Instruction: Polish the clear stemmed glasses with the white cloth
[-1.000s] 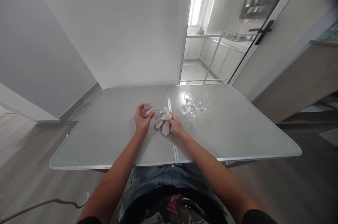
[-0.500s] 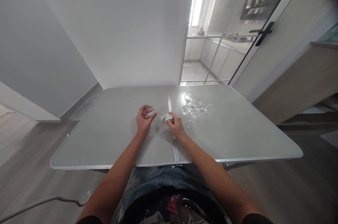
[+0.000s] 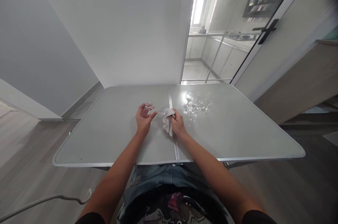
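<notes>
Cupping a wineglass (image 3: 152,109), left fingers (image 3: 140,109) curl; right fingers (image 3: 176,114) clutch cloth (image 3: 167,121)

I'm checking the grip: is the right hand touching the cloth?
Touching: the head view shows the right hand gripping the bunched cloth, with no gap between them.

The glass (image 3: 152,110), clear and stemmed, was tipped sideways just left of the frame's centre, bowl leftward, stem rightward. The cloth (image 3: 167,122), whitish and crumpled, was at its foot end, hanging toward the lower frame.
</notes>
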### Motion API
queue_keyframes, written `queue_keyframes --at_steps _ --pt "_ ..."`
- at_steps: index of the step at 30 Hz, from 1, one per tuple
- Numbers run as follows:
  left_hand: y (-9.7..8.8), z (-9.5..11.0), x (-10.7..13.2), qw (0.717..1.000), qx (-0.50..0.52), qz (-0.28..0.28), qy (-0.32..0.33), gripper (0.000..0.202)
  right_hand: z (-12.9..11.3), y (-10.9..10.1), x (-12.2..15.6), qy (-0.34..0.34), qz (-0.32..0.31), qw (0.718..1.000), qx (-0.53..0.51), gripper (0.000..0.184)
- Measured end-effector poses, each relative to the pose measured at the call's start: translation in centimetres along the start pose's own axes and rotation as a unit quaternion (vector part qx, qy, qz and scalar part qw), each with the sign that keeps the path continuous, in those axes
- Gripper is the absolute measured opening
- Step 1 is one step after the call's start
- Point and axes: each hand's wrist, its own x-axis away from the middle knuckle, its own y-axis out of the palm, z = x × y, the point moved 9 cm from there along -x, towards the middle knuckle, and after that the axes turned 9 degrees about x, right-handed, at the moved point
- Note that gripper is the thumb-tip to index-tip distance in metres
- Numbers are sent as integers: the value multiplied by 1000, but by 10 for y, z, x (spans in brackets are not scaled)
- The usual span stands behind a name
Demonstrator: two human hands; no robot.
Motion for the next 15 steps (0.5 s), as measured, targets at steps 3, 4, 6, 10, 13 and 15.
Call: queue_keyframes --at_steps 3,4,6,10,13,15 --pt "5 -1 1 1000 15 -21 -9 62 5 4 -2 9 -24 1000 -3 16" --pt "5 0 0 1000 18 -19 -7 61 6 7 -2 6 -41 999 -1 15" --pt "3 2 -1 1000 23 -5 0 59 5 12 -1 -4 -70 998 -3 14" --pt "1 2 -2 999 44 0 -8 55 1 10 -1 -12 -53 998 -40 12" --pt "4 0 -1 998 49 -15 -23 55 2 9 -2 -2 -38 999 -35 14" --pt "4 1 -1 999 45 -14 -25 56 3 14 -2 -1 -67 998 -9 13"
